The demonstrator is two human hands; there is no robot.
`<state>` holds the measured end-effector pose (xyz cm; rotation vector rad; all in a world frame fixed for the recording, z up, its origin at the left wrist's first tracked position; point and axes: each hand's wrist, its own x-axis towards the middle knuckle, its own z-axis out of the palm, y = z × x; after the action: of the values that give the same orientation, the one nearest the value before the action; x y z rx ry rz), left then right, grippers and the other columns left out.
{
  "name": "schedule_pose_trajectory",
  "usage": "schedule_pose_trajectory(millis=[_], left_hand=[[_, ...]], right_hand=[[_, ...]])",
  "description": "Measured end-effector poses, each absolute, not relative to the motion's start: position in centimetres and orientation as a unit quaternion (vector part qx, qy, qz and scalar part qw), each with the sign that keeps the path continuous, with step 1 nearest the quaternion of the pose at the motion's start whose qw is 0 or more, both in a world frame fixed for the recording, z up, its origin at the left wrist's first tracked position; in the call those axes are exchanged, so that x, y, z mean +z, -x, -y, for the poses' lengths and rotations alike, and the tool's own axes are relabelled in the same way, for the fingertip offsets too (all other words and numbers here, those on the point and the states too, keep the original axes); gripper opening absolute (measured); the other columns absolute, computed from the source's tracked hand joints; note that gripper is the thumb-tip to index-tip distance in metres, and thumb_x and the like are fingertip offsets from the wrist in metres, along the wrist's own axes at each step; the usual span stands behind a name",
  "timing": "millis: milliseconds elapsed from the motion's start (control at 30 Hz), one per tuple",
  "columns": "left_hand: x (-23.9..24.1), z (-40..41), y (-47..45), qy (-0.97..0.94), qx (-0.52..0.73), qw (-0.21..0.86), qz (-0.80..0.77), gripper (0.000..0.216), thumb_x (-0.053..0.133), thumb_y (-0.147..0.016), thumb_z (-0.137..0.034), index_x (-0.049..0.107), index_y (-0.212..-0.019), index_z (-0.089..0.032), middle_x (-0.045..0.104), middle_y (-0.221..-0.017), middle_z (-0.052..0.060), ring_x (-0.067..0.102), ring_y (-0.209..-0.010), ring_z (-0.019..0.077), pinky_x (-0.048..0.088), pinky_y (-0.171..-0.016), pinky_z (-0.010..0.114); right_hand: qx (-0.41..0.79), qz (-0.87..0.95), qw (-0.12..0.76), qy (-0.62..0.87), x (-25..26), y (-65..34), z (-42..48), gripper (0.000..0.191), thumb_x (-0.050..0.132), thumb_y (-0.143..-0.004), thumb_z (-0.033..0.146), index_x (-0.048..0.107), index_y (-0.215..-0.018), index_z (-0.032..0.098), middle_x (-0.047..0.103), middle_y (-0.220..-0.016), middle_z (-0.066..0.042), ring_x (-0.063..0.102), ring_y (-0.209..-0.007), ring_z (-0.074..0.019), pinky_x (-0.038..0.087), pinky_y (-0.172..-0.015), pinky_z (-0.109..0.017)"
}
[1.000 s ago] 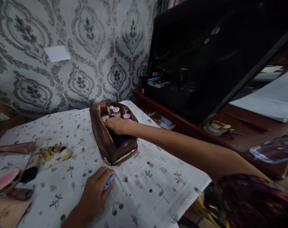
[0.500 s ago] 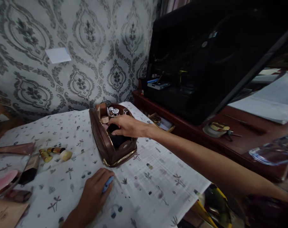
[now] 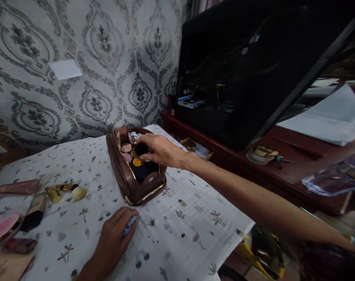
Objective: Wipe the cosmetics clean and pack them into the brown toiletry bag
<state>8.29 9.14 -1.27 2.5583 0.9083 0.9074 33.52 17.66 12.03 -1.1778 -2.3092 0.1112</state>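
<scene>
A brown leather makeup bag (image 3: pixel 119 177) stands on the cloth with its zipped top spread wide. My right hand (image 3: pixel 161 149) is at the bag's opening, thumb and fingers closed on a black-topped container (image 3: pixel 141 149) with yellow-gold showing below it; its exact kind is unclear. Silver-capped bottles (image 3: pixel 134 136), a beige item (image 3: pixel 126 147) and a pink item (image 3: pixel 127 157) sit around it inside the bag. My left hand (image 3: pixel 114 232) rests on the cloth in front of the bag, its fingers curled round a small light-blue item (image 3: pixel 129 225), mostly hidden.
Makeup lies on the patterned cloth (image 3: pixel 154 249) at left: a pink compact (image 3: pixel 3 228), a black-based bottle (image 3: pixel 34 210), a gold tube (image 3: pixel 53 194), a small brush (image 3: pixel 78 192) and squeeze tubes. A large black screen (image 3: pixel 224 78) leans over the red-brown desk (image 3: pixel 283 156) at right.
My right hand has lifted a little out of the bag with the black-topped container, showing yellow beneath it. My left hand stays on the cloth. The view has shifted slightly.
</scene>
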Motion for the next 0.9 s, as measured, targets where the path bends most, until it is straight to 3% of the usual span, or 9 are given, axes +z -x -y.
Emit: schedule_pose_trajectory(millis=[167, 400, 667, 800, 900], left_hand=[[-1.3, -9.2, -8.2, -0.890, 0.312, 0.130, -0.308, 0.013, 0.048, -0.096, -0.023, 0.060, -0.100, -0.021, 0.068, -0.088, 0.005, 0.067, -0.079, 0.0158, 0.055, -0.069, 0.024], [-1.3, -9.4, -8.6, -0.890, 0.340, 0.099, -0.288, 0.012, 0.050, -0.095, -0.020, 0.060, -0.100, -0.021, 0.068, -0.084, 0.004, 0.067, -0.075, 0.0149, 0.055, -0.067, 0.023], [0.5, -9.7, -8.4, -0.881, 0.371, 0.066, -0.287, 0.015, 0.049, -0.096, -0.021, 0.059, -0.107, -0.020, 0.068, -0.091, 0.005, 0.067, -0.082, 0.0137, 0.054, -0.074, 0.020], [4.8, -11.7, -9.1, -0.879, 0.354, -0.021, -0.318, 0.031, 0.045, -0.098, -0.019, 0.055, -0.127, -0.020, 0.062, -0.083, 0.003, 0.063, -0.071, 0.0120, 0.049, -0.063, 0.019], [7.2, -13.1, -9.8, -0.889, 0.288, -0.178, -0.308, 0.037, 0.041, -0.099, -0.023, 0.053, -0.133, -0.024, 0.056, -0.075, 0.000, 0.058, -0.062, 0.0131, 0.039, -0.050, 0.021]], right_hand=[[0.060, 0.840, 0.281, 0.459, 12.6, -33.5, -17.8, 0.032, 0.071, -0.081, 0.016, 0.060, -0.111, 0.014, 0.063, -0.091, -0.003, 0.055, -0.076, -0.0149, 0.039, -0.071, -0.026], [0.055, 0.838, 0.299, 0.453, 13.4, -33.8, -18.2, 0.035, 0.070, -0.083, 0.018, 0.060, -0.116, 0.013, 0.066, -0.102, -0.006, 0.057, -0.077, -0.0142, 0.041, -0.072, -0.027], [0.061, 0.834, 0.319, 0.445, 14.4, -34.3, -17.1, 0.030, 0.069, -0.084, 0.020, 0.062, -0.113, 0.016, 0.067, -0.098, -0.004, 0.058, -0.077, -0.0133, 0.042, -0.072, -0.026], [0.056, 0.834, 0.304, 0.457, 14.2, -35.0, -16.8, 0.033, 0.069, -0.084, 0.021, 0.061, -0.117, 0.017, 0.067, -0.097, -0.004, 0.059, -0.077, -0.0142, 0.043, -0.072, -0.026], [0.054, 0.833, 0.290, 0.468, 14.0, -35.4, -16.7, 0.033, 0.069, -0.085, 0.020, 0.062, -0.117, 0.016, 0.067, -0.094, -0.005, 0.060, -0.078, -0.0153, 0.043, -0.073, -0.027]])
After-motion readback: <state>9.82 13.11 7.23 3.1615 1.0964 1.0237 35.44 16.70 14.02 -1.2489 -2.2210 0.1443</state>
